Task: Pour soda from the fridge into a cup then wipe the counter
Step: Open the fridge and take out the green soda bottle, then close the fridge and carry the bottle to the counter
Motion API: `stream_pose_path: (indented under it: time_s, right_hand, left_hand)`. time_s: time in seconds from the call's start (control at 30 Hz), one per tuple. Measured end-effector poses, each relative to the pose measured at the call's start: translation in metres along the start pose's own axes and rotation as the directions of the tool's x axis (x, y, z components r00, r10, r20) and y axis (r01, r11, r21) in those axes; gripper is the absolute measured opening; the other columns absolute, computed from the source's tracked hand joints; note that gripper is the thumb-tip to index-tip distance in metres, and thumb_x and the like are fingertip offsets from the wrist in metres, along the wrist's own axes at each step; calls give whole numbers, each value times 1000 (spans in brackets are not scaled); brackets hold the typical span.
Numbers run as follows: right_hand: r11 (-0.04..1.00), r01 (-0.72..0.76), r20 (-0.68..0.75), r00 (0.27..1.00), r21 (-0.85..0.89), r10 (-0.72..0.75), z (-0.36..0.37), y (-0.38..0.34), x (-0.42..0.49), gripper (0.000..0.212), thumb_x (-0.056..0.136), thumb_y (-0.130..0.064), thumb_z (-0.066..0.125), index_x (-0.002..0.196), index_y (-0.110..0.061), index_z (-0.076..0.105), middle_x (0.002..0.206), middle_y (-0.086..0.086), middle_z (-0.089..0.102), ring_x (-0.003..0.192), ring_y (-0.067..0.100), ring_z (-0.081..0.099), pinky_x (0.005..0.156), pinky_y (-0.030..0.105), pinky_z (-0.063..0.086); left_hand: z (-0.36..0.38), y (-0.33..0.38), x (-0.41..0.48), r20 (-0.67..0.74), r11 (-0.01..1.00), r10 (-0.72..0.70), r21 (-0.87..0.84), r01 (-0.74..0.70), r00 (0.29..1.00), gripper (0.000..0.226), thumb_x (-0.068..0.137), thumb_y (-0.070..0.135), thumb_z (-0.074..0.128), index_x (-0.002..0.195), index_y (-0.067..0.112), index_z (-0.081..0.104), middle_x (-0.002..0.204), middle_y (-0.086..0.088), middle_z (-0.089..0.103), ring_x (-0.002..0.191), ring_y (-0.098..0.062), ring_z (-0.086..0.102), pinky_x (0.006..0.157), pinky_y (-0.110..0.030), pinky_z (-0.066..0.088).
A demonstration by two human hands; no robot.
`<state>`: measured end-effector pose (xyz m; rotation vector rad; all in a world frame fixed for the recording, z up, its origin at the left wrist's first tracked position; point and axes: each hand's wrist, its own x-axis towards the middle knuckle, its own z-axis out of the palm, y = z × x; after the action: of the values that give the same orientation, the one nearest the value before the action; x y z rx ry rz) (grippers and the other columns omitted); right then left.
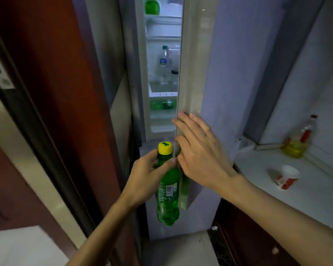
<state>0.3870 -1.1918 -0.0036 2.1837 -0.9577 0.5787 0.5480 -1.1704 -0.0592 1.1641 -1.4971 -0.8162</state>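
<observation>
- My left hand (148,173) grips the green soda bottle (167,194) at its neck and shoulder, thumb and fingers curled round it just under the yellow cap (165,148).
- The bottle hangs upright from that grip, in front of the lower part of the fridge and clear of the floor.
- My right hand (202,156) is just beside the bottle, fingers straight and spread, lying flat against the edge of the fridge door (192,73); it holds nothing.
- The door stands ajar, leaving a narrow lit gap.
- Through the gap I see a green bottle (161,105) lying on its side on a low shelf, a clear bottle with a green cap (164,60) upright on a shelf above, and a green container (152,6) at the top.
- To my right runs the pale counter (296,204), well apart from the soda.
- On it sits a white cup with red print (287,176), and behind that, against the wall, a bottle of yellow oil with a red cap (300,139).
- Dark reddish cabinets (248,237) are under the counter.
- To my left is a red-brown panel (56,93).
</observation>
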Motion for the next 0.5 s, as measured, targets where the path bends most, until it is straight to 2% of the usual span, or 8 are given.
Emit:
stream_pose_path:
  time_s: [0.13,0.27,0.43,0.5]
  right_hand:
    - [994,103,30,994,-45,-102,33,-9,39,36,85,-12,40,102,6,67,133,25,54,140,35,33,120,44,16]
    - [986,167,16,986,-28,-167,66,-15,76,37,85,-10,41,104,7,68,134,27,53,139,37,34,119,45,18]
    - [965,260,-92,961,-20,-261,102,-7,104,37,85,-7,44,113,5,65,143,25,45,142,32,31,120,47,15]
    - [952,304,-95,947,-39,-306,116,1,111,41,87,-9,46,123,1,60,152,20,33,146,28,21,121,48,9]
  left_hand:
    - [-24,-17,6,-104,996,-84,-19,83,991,40,76,54,68,97,20,68,95,-2,76,91,-20,73,84,-53,56]
    - [-32,-30,17,-188,992,-117,28,124,975,33,77,52,67,91,22,68,88,3,75,87,-15,72,82,-48,57]
    - [-31,-44,41,-293,982,-191,-55,183,937,32,78,50,68,101,27,68,97,6,74,95,-15,70,87,-44,56]
    - [-30,-46,54,-324,977,-215,-81,200,921,34,78,49,66,104,27,65,101,5,72,97,-15,69,90,-46,54]
